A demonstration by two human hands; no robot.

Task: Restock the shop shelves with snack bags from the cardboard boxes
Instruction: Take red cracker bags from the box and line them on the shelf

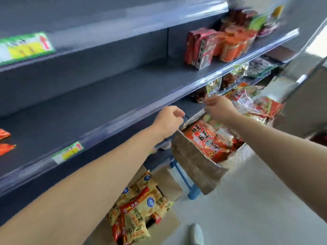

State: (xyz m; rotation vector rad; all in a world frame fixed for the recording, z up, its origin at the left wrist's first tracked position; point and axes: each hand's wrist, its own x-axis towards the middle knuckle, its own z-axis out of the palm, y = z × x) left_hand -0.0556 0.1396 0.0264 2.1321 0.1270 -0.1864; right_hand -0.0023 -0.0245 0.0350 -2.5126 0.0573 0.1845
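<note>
Shelving: grey shop shelves [123, 96] run along the left; the middle board is mostly bare, with red cartons [203, 48] at its far end.
Goods: red snack bags [208, 138] lie in an open cardboard box [194, 161], which seems to rest on a blue stool [193, 190] below the shelf lip. Yellow bags [139, 206] sit heaped in a second box on the floor.
Left hand: the left hand [168, 121] hovers just under the shelf lip, beside the box's near corner, fingers curled. A thin dark line shows at the fingertips; I cannot tell whether they pinch anything.
Right hand: the right hand [219, 107] is at the box's far rim with its back to me, so I cannot tell what its fingers grip.
Risk: the box looks tilted, with one flap hanging past the stool. A tug on its rim could tip it and spill the bags. A lifted bag could also snag on the shelf lip close above.
Hidden: the fingers of both hands and the stool's top under the box. The far goods are blurred. Orange packs [5, 138] are cut off at the left edge.
</note>
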